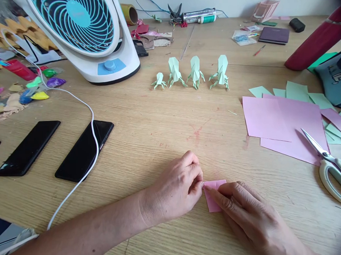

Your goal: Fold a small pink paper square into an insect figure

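Pinches the far left corner of a small pink paper (213, 204) between the curled fingertips of the left hand (173, 189). Presses a fingertip of the right hand (255, 214) onto the same paper, just beside the left fingertips, with other fingers bent over the right side. Cannot tell whether clamping it from beneath with the right hand too, for want of a clear view under there. Has the paper low over the table (148, 138), near the front, between both hands, with a faint crease showing along the far part.

Beyond the right hand, has larger pink sheets (264, 117) overlapping on the table, with green paper pieces (297, 91) spread behind and beside them. Has scissors (326, 155) there too, with blades lying over the pink sheets and handles toward the near right.

Farther back, has four pale green paper figures (195, 70) standing in a row, with the smallest at the left end. To the left, well apart from the left hand, has black phones (83, 153) lying aslant, with a white cable (95, 139) crossing over the nearest. Behind these, has a white fan (118, 65) with a blue grille. At the back right, has a dark notebook (274, 35) and, near it, a dark red bottle (314, 42).
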The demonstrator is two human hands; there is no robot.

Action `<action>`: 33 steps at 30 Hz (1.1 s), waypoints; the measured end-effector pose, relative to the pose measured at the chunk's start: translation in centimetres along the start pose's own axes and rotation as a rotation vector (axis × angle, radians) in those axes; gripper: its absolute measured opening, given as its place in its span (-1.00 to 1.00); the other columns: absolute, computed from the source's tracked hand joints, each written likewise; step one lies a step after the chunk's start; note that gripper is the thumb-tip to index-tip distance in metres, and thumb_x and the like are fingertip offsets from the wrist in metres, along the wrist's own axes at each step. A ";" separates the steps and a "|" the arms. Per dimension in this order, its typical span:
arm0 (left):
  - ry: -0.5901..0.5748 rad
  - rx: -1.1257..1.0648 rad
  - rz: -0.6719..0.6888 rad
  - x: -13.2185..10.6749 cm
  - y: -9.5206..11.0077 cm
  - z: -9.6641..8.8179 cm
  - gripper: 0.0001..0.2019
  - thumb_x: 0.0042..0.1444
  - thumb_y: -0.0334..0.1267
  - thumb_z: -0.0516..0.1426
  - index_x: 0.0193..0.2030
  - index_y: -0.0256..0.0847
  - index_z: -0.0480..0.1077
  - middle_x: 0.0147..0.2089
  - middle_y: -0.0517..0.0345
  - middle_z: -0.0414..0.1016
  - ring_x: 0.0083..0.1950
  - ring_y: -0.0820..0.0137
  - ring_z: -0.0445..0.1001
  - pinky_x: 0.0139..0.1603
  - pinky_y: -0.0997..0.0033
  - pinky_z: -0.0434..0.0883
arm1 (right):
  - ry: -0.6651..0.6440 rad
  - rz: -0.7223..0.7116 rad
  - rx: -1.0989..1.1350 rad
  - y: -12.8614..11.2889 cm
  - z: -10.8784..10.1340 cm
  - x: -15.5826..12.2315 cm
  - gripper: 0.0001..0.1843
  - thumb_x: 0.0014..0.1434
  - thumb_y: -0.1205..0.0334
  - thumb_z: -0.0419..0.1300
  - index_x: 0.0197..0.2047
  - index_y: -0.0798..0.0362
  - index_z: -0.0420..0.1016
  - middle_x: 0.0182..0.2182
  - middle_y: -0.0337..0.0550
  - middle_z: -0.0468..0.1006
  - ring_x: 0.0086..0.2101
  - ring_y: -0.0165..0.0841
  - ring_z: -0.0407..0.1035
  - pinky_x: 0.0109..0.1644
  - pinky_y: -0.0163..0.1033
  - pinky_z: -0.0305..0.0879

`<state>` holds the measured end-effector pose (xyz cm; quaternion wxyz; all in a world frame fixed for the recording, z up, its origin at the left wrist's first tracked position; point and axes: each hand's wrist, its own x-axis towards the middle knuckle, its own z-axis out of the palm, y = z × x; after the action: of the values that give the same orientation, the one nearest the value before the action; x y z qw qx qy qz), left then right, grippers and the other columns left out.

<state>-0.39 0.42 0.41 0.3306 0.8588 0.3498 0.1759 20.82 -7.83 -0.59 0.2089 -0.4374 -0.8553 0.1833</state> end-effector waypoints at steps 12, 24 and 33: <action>0.019 0.032 -0.031 0.1 0.2 0.2 -0.85 0.04 -0.58 0.08 -0.38 -0.25 0.32 -0.20 0.09 0.35 -0.27 0.43 0.35 -0.31 0.44 0.34 | 0.034 -0.081 -0.037 0.2 0.3 0.0 -0.53 0.38 0.46 -0.06 0.29 0.16 0.36 -0.16 0.05 0.57 -0.21 -0.19 0.46 -0.16 -0.13 0.57; -0.020 -0.018 -0.025 0.1 0.0 -0.2 -0.84 0.09 -0.58 0.10 -0.38 -0.25 0.27 -0.22 0.15 0.32 -0.29 0.48 0.33 -0.30 0.46 0.30 | -0.004 -0.064 -0.022 0.1 0.9 0.5 -0.54 0.34 0.49 0.01 0.28 0.25 0.34 -0.16 0.08 0.47 -0.25 -0.24 0.37 -0.18 -0.13 0.51; -0.021 -0.053 0.005 -0.1 -0.8 -0.2 -0.82 0.10 -0.60 0.06 -0.34 -0.24 0.28 -0.20 0.18 0.31 -0.31 0.50 0.32 -0.30 0.49 0.30 | -0.011 -0.055 -0.017 -0.2 0.9 0.6 -0.47 0.36 0.50 -0.01 0.37 0.19 0.21 -0.17 0.03 0.41 -0.24 -0.26 0.34 -0.16 -0.17 0.48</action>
<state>-0.93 0.89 -0.01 0.3563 0.8524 0.3394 0.1770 19.91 -7.58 -1.19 0.2055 -0.4146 -0.8696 0.1724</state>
